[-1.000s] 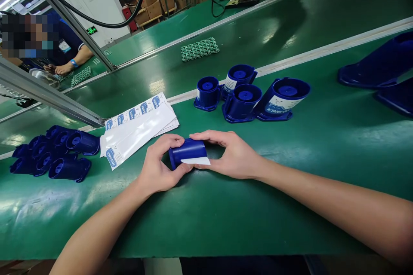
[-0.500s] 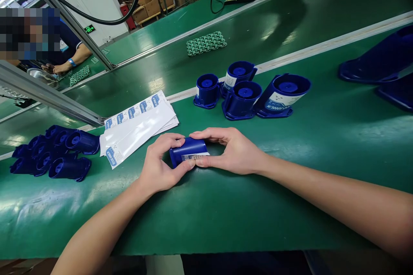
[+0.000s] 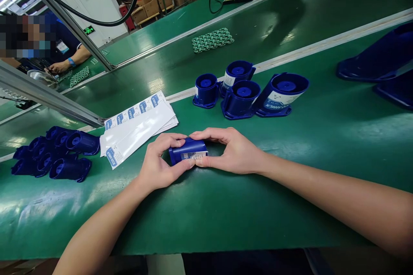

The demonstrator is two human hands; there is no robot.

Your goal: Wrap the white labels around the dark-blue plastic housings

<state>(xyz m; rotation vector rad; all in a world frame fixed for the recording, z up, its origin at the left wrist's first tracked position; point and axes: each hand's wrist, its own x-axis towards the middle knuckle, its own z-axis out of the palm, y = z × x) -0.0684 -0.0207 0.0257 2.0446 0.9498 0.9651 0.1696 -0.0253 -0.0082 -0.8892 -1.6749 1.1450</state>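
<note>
Blue plastic fills the middle of the head view: a small blue housing (image 3: 188,149) lies on its side on the green belt (image 3: 206,219), pinched between the person's two hands. Left hand (image 3: 158,167) curls round its left end, thumb pressing along the near edge and fingers arched over the top. Right hand (image 3: 234,151) closes on the right end, fingertips over the top and thumb along the white label (image 3: 193,155) on the near face. So the housing sits right between both grips, held from either side and resting on the belt.

Just beyond the left hand lie sheets of labels (image 3: 138,126), fanned in a loose stack. Farther left, a heap of unlabelled blue housings (image 3: 54,154) lies on its sides. Beyond the hands, four labelled housings (image 3: 248,94) stand together, open ends up. Across the far belt a co-worker's hand (image 3: 60,67) rests, well apart
</note>
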